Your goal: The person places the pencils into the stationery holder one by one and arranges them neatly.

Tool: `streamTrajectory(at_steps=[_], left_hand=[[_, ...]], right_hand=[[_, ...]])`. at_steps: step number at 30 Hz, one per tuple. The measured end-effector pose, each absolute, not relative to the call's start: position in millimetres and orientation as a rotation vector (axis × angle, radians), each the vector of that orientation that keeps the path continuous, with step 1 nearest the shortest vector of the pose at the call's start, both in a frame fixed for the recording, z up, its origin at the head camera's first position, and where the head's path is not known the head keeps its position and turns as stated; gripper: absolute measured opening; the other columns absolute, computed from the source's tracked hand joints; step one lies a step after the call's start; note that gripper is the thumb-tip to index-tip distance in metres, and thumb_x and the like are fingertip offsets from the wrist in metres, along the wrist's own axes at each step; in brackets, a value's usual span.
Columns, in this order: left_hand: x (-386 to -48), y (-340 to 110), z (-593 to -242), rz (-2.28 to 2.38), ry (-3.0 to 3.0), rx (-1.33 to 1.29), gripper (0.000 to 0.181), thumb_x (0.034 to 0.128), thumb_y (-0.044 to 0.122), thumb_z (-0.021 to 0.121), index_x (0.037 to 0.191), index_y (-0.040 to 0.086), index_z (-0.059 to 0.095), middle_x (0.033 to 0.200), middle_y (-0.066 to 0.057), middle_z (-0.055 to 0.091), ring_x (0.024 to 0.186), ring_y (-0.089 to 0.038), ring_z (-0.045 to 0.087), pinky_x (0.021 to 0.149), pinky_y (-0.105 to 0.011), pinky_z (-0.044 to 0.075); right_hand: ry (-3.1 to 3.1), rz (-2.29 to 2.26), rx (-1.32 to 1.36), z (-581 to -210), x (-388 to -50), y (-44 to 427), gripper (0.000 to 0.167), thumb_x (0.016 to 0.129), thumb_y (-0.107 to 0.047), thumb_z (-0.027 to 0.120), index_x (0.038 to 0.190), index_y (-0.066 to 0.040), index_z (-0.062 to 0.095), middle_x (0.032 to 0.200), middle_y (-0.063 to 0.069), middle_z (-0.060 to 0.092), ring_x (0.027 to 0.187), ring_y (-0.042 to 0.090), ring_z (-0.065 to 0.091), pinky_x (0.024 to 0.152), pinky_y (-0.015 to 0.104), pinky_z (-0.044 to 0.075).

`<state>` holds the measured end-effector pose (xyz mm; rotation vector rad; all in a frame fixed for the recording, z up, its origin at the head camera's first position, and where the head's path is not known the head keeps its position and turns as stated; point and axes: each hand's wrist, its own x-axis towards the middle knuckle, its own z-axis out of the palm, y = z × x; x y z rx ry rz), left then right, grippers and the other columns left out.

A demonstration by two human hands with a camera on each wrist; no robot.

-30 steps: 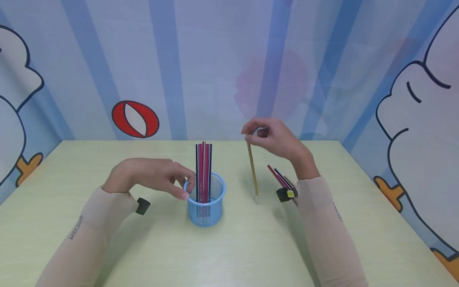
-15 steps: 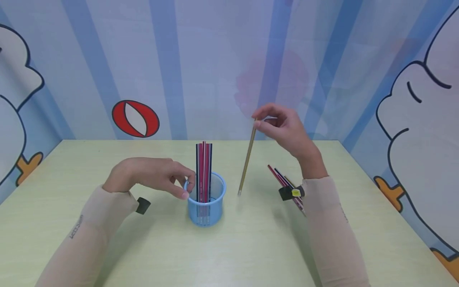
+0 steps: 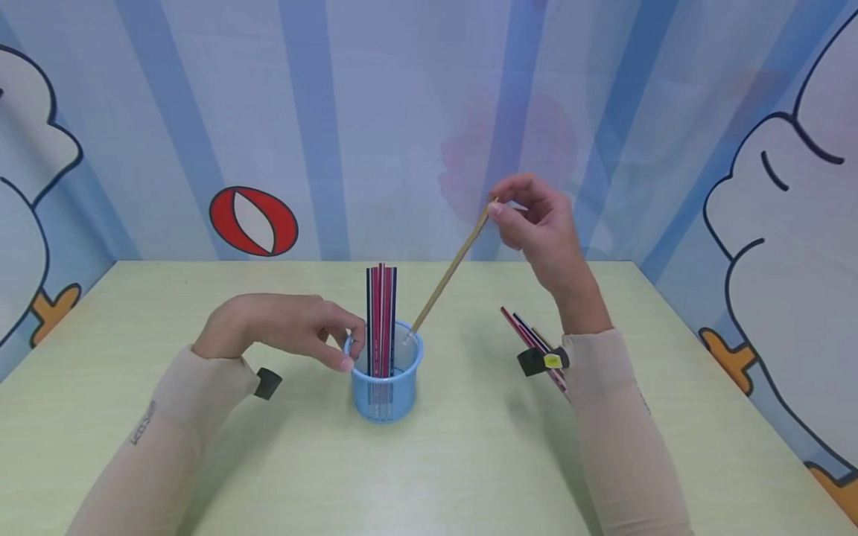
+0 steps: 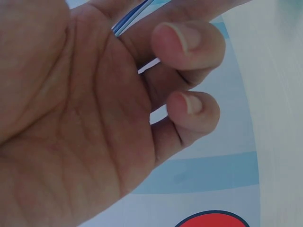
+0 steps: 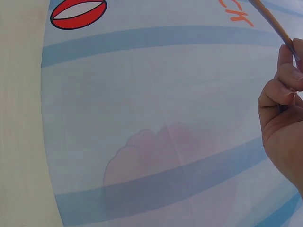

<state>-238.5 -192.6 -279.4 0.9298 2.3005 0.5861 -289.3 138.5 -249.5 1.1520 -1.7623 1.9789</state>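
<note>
A light blue cup (image 3: 383,398) stands on the table with several red and dark striped pencils (image 3: 380,320) upright in it. My left hand (image 3: 295,330) grips the cup's left rim between thumb and fingers. High on the right, my right hand (image 3: 539,231) pinches the upper end of a yellow pencil (image 3: 447,275), which slants down leftward, its lower end at the cup's right rim. The right wrist view shows the right hand (image 5: 286,104) on the yellow pencil (image 5: 272,20); in the left wrist view the left hand (image 4: 94,104) hides the cup.
Several loose pencils (image 3: 519,327) lie on the table (image 3: 429,476) at the right, partly hidden under the right wrist's black device (image 3: 532,362). A patterned curtain (image 3: 402,134) with blue stripes hangs behind the table's back edge.
My right hand has risen and moved right, while the yellow pencil has tilted and its lower end has swung left to the cup. The left hand and the cup have stayed in place.
</note>
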Motion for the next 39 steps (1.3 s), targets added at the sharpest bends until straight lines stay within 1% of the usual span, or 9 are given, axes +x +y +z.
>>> streamTrajectory(at_steps=[4, 7, 11, 14, 17, 19, 29, 31, 39], left_hand=[[-238, -192, -278, 0.587, 2.3, 0.917, 0.014, 0.0941, 0.031, 0.071, 0.099, 0.022, 0.061, 0.111, 0.006, 0.066, 0.115, -0.018, 0.061, 0.087, -0.037, 0.048], [-238, -192, -278, 0.588, 2.302, 0.906, 0.014, 0.0939, 0.031, 0.071, 0.099, 0.022, 0.061, 0.11, 0.007, 0.066, 0.114, -0.018, 0.061, 0.086, -0.037, 0.048], [-238, -192, -279, 0.591, 2.3, 0.914, 0.014, 0.094, 0.032, 0.071, 0.099, 0.023, 0.061, 0.108, 0.008, 0.066, 0.113, -0.017, 0.062, 0.085, -0.038, 0.048], [-239, -193, -279, 0.597, 2.293, 0.935, 0.013, 0.0944, 0.031, 0.07, 0.099, 0.023, 0.061, 0.106, 0.009, 0.067, 0.112, -0.016, 0.062, 0.085, -0.038, 0.048], [-239, -192, -279, 0.602, 2.287, 0.945, 0.013, 0.0945, 0.031, 0.07, 0.099, 0.023, 0.061, 0.105, 0.009, 0.067, 0.112, -0.016, 0.063, 0.085, -0.038, 0.048], [-240, -193, -279, 0.6, 2.285, 0.948, 0.013, 0.0945, 0.031, 0.07, 0.099, 0.023, 0.061, 0.106, 0.009, 0.067, 0.113, -0.016, 0.063, 0.086, -0.038, 0.048], [-241, -192, -280, 0.61, 2.272, 0.949, 0.014, 0.0945, 0.031, 0.07, 0.099, 0.022, 0.061, 0.109, 0.007, 0.067, 0.116, -0.018, 0.062, 0.089, -0.038, 0.048], [-241, -192, -280, 0.609, 2.272, 0.95, 0.013, 0.0946, 0.032, 0.07, 0.099, 0.023, 0.061, 0.109, 0.007, 0.067, 0.115, -0.018, 0.062, 0.089, -0.038, 0.048], [-241, -192, -280, 0.614, 2.267, 0.94, 0.014, 0.0945, 0.032, 0.07, 0.099, 0.022, 0.061, 0.114, 0.004, 0.067, 0.116, -0.019, 0.062, 0.09, -0.038, 0.048]], right_hand=[[-1.778, 1.991, 1.146, -252, -291, 135, 0.011, 0.093, 0.002, 0.063, 0.102, -0.002, 0.066, 0.087, 0.006, 0.061, 0.049, 0.015, 0.03, 0.048, 0.027, 0.026], [-1.874, 1.96, 1.154, -254, -291, 131, 0.012, 0.093, 0.0, 0.065, 0.104, -0.004, 0.068, 0.09, 0.007, 0.062, 0.052, 0.014, 0.041, 0.051, 0.025, 0.032], [-2.018, 1.841, 1.178, -257, -289, 123, 0.013, 0.093, -0.003, 0.067, 0.104, -0.011, 0.07, 0.094, 0.008, 0.065, 0.064, 0.017, 0.06, 0.061, 0.025, 0.045], [-2.112, 1.753, 1.196, -259, -287, 117, 0.012, 0.093, -0.005, 0.068, 0.105, -0.009, 0.069, 0.099, 0.009, 0.066, 0.072, 0.022, 0.066, 0.069, 0.028, 0.051], [-2.218, 1.66, 1.209, -262, -285, 111, 0.012, 0.095, -0.007, 0.067, 0.107, -0.006, 0.068, 0.104, 0.009, 0.065, 0.078, 0.025, 0.067, 0.075, 0.03, 0.053], [-2.283, 1.6, 1.215, -265, -284, 106, 0.012, 0.095, -0.009, 0.067, 0.107, -0.006, 0.068, 0.105, 0.007, 0.065, 0.079, 0.025, 0.067, 0.075, 0.031, 0.053], [-2.434, 1.413, 1.29, -279, -286, 85, 0.012, 0.095, -0.01, 0.068, 0.107, -0.008, 0.069, 0.101, 0.003, 0.067, 0.091, 0.017, 0.064, 0.079, 0.032, 0.055], [-2.448, 1.416, 1.282, -280, -286, 84, 0.014, 0.095, -0.01, 0.068, 0.109, -0.008, 0.068, 0.101, 0.003, 0.067, 0.09, 0.017, 0.064, 0.079, 0.032, 0.055], [-2.512, 1.474, 1.266, -282, -286, 83, 0.018, 0.098, -0.013, 0.065, 0.115, -0.011, 0.065, 0.103, 0.007, 0.067, 0.071, 0.023, 0.066, 0.064, 0.032, 0.049]])
